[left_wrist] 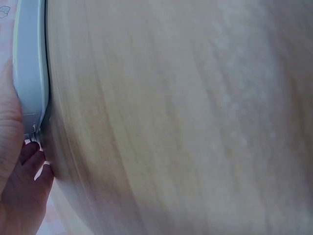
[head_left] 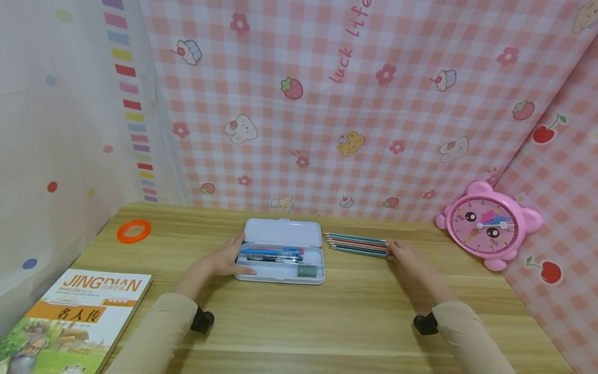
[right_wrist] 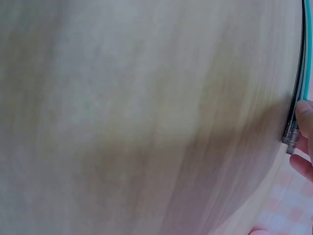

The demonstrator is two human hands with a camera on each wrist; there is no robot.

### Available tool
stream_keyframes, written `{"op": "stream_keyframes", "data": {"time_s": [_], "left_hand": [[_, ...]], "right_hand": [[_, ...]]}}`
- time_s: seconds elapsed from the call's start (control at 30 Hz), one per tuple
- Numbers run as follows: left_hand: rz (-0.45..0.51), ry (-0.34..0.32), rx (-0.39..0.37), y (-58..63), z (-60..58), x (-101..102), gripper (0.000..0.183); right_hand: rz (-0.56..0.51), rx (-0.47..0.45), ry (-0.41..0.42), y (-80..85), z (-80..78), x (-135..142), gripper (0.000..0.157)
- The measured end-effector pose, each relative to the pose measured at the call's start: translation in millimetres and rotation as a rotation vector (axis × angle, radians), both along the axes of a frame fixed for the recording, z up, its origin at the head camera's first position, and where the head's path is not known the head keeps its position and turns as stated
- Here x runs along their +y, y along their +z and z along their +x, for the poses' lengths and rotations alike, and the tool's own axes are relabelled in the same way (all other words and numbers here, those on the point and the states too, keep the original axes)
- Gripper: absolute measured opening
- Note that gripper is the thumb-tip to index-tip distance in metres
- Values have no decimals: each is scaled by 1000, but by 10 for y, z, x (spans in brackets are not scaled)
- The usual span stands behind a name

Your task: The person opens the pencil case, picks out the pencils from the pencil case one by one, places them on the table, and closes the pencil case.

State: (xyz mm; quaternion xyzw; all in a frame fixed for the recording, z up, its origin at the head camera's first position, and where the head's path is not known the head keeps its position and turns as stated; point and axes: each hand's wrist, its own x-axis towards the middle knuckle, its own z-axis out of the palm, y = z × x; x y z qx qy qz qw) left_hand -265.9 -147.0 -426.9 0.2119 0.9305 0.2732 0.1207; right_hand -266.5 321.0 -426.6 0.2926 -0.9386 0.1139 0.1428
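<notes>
A white pencil case (head_left: 275, 277) lies with its lid raised toward the wall. Inside it are several pens (head_left: 271, 253) and a grey-green eraser (head_left: 307, 270) at the front right. My left hand (head_left: 228, 258) holds the case's left end, thumb over the front rim and fingers toward the hinge. In the left wrist view, fingers (left_wrist: 35, 169) show just by the case's corner (left_wrist: 32, 73). Right of the case, several coloured pencils (head_left: 357, 244) lie side by side, tips leftward. My right hand (head_left: 403, 253) pinches their right ends, with the thumb (right_wrist: 304, 117) on them.
An orange ring-shaped roll of tape (head_left: 134, 231) lies at the back left. A book (head_left: 79, 317) fills the front left corner. The pink clock (head_left: 486, 224) stands at the back right against the checked cloth (head_left: 322, 119) behind the wooden table (head_left: 317, 327).
</notes>
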Motion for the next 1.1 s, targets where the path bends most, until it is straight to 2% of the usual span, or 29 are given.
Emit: {"op": "stream_keyframes", "data": {"time_s": [0.3,0.47,0.53,0.7,0.83,0.97,1.1], "left_hand": [[13,20,-34,10,6,-7,109],[-7,15,-24,11,15,-23,110],[-9,14,-22,6,15,-26,110],[5,17,-28,-7,7,-23,110],[11,16,-23,-15,0,-18,109],[19,15,-20,-16,0,-13,110],[17,11,-17,-25,1,-9,111]], "right_hand": [[6,-98,-112,13,-7,-74,5],[-43,-99,-114,54,-68,-247,9],[-74,-124,-98,75,-107,-374,9],[-210,-267,-73,118,-206,-778,9],[-288,-332,-66,135,-259,-1081,14],[-357,-409,-137,137,-291,-1308,17],[-493,-556,-246,163,-305,-1454,23]]}}
